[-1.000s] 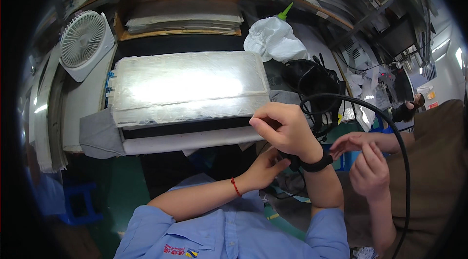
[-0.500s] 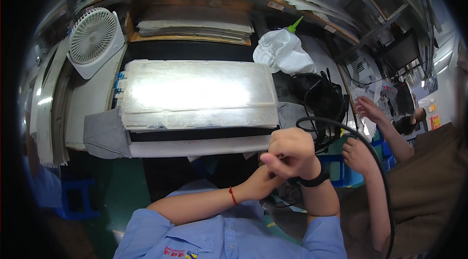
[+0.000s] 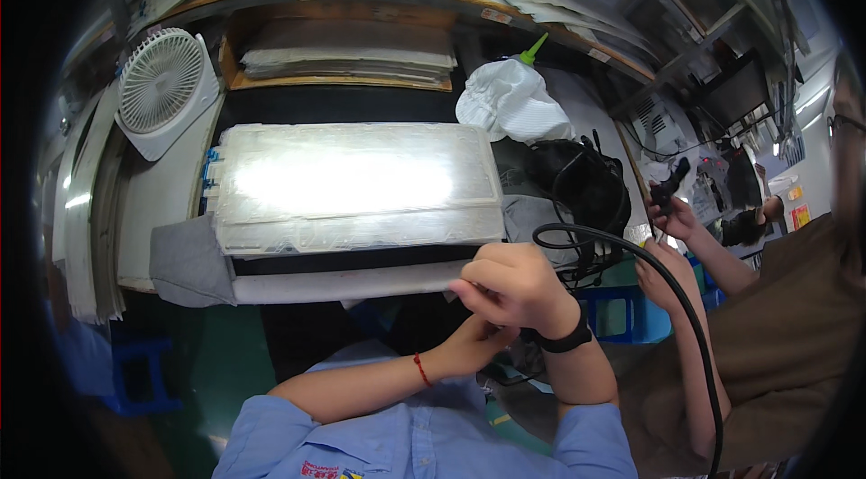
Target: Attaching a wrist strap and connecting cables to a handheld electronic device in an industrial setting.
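Note:
My right hand [image 3: 516,282] is raised in front of the table edge, its fingers curled in with the thumb lying along them and nothing visible inside. Around that wrist sits a black wristband [image 3: 561,336]. Below it, my left hand [image 3: 474,344], with a red cord bracelet [image 3: 421,369] on its wrist, reaches to the underside of my right wrist by the band. Its fingers are bent together, and their tips are partly hidden there. Beyond both hands lies a stack of shiny, clear plastic-looking sheets [image 3: 356,186] on the table.
A white fan [image 3: 161,82] stands at the left, near grey cloth [image 3: 191,264]. Behind the stack are a wooden tray [image 3: 347,82] of sheets and a white cloth [image 3: 512,102]. A black bag [image 3: 591,186] and thick cable [image 3: 663,253] lie right. A co-worker's hand [image 3: 675,219] holds something black.
My view has shifted slightly, and both hands stay together at the right wrist. The co-worker's far hand now holds up a dark object.

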Demonstrator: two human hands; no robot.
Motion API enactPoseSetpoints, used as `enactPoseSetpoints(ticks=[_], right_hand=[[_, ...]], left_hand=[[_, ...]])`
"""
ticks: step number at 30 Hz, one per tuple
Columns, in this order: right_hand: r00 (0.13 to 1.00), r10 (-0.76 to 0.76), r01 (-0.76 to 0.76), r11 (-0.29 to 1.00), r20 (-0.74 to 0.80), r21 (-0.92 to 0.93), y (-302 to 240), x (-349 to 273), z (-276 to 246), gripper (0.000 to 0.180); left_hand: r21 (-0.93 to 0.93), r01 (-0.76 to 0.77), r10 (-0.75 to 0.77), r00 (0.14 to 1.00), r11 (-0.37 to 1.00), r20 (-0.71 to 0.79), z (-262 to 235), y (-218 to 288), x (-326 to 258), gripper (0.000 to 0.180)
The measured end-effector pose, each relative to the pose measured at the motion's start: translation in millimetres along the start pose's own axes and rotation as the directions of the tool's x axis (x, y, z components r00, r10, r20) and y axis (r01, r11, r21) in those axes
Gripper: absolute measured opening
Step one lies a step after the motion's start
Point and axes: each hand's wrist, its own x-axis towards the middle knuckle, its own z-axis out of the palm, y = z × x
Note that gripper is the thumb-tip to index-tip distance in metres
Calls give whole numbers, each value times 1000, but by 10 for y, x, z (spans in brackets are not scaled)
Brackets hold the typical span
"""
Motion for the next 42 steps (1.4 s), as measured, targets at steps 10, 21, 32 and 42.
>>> enactPoseSetpoints(ticks=[10, 21, 32, 42], right_hand=[[977, 186, -214, 871, 107, 443, -165, -374, -276, 14], [545, 630, 442, 346, -554, 828, 139, -1141, -166, 30], [783, 511, -613, 731, 354, 301, 114, -33, -133, 48], [667, 732, -699, 549, 140, 458, 1038, 462, -379, 50]], left_hand=[[-154, 91, -94, 996, 984, -11, -562, 135, -414, 33], [-122, 39, -47, 997, 992, -58, -786, 494, -714, 24], [157, -306, 316, 948, 939, -42, -1174, 1406, -1029, 10], [524, -224, 472, 783, 822, -405, -2381, 2734, -982, 29]])
